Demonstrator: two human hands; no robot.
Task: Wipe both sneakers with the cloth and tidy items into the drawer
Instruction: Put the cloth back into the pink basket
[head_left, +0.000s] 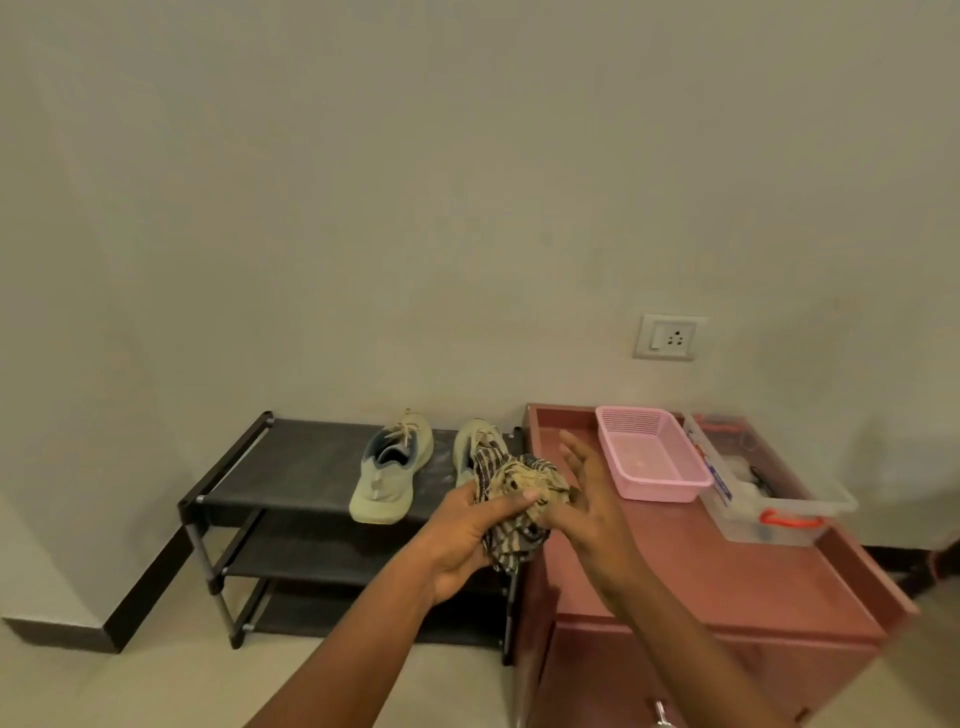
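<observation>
Cloth (519, 491) gripped by left hand (465, 538) fingers | right hand (592, 506) fingers straight against it | above shoe rack (311, 460) right edge

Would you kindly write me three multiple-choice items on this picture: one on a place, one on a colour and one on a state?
1. Where do the two sneakers stand?
A. on a chair
B. on the top shelf of the shoe rack
C. in a cardboard box

2. What colour is the basket on the cabinet?
A. blue
B. green
C. pink

3. What is the left hand doing?
A. gripping the checked cloth
B. lying flat on a shelf
C. holding a sneaker

Answers:
1 B: both sit side by side on the rack's top shelf.
2 C: its walls and rim are plainly pink.
3 A: its fingers and thumb curl round the bunched cloth.
</observation>
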